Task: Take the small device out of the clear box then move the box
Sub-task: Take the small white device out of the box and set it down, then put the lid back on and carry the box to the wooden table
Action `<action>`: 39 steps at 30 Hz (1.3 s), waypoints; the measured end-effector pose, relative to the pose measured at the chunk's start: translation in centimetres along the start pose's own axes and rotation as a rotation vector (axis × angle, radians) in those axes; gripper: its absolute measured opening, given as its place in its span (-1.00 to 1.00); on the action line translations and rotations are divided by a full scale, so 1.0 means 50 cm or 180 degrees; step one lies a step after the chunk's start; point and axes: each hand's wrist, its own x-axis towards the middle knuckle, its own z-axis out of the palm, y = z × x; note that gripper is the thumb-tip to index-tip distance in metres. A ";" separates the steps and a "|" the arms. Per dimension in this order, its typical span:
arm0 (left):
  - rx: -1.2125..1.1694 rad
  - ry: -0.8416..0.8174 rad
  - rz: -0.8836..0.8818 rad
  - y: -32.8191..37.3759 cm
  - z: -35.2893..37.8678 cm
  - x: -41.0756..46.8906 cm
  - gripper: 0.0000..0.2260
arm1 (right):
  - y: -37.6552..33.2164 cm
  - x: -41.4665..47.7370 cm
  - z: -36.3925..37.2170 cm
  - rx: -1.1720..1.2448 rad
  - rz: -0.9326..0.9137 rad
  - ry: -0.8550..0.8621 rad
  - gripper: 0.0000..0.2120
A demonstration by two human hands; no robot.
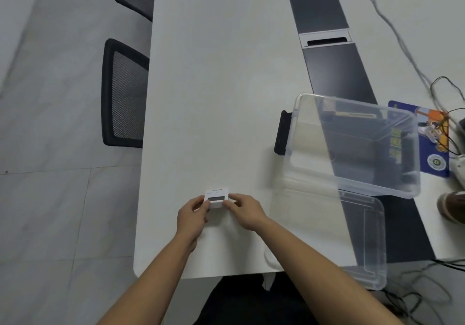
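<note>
A small white device [216,197] with a dark screen sits on the white table [214,98] near its front edge. My left hand [192,217] grips its left side and my right hand [242,211] pinches its right side. The clear box [357,143] stands open to the right, well apart from both hands, with a black latch on its left end. Its clear lid [359,236] lies flat on the table in front of the box, overhanging the front edge.
A dark strip [334,73] with a cable hatch runs down the table under the box. A blue card [432,138] and tangled cables [442,103] lie at the far right. Two black mesh chairs [123,93] stand left of the table.
</note>
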 end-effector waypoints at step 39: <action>0.1027 0.0215 0.0774 0.004 0.276 -0.209 -0.80 | 0.348 -0.336 -0.233 0.1631 0.1375 0.3514 -0.78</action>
